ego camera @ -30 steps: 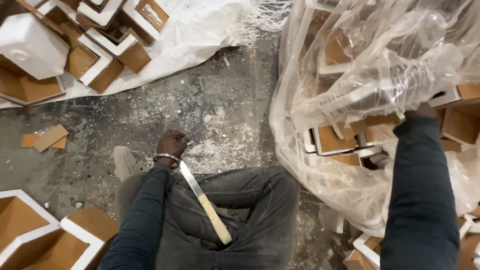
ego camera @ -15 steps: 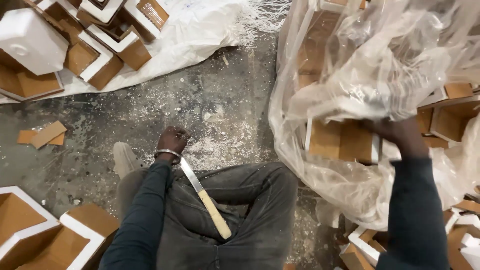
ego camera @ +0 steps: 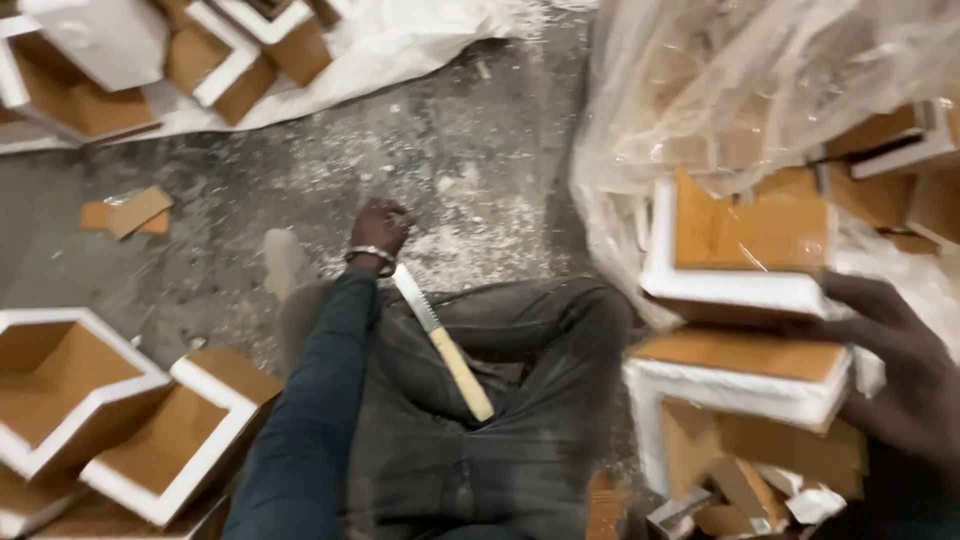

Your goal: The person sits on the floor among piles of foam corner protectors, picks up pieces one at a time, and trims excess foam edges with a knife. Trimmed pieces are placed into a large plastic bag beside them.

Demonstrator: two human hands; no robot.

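My right hand [ego camera: 900, 372] grips a white foam corner piece lined with brown cardboard [ego camera: 742, 382], at the mouth of a clear plastic bag [ego camera: 760, 90]. Another such piece [ego camera: 745, 240] lies just above it, half under the plastic. My left hand [ego camera: 380, 226] rests curled by my knee on the dusty floor, a metal bracelet on its wrist. A knife with a pale wooden handle [ego camera: 446, 345] lies across my lap, its blade tip by that wrist. I cannot tell whether the left hand touches the blade.
More foam and cardboard corner pieces lie stacked at the lower left [ego camera: 110, 400] and on a white sheet at the top left [ego camera: 230, 60]. Cardboard scraps [ego camera: 130, 212] and white crumbs litter the grey concrete floor [ego camera: 480, 160]. Small offcuts [ego camera: 740, 495] sit by my right leg.
My right hand has drawn back out of the plastic bag toward me, bringing a foam corner piece with it. My left hand and the knife have stayed put.
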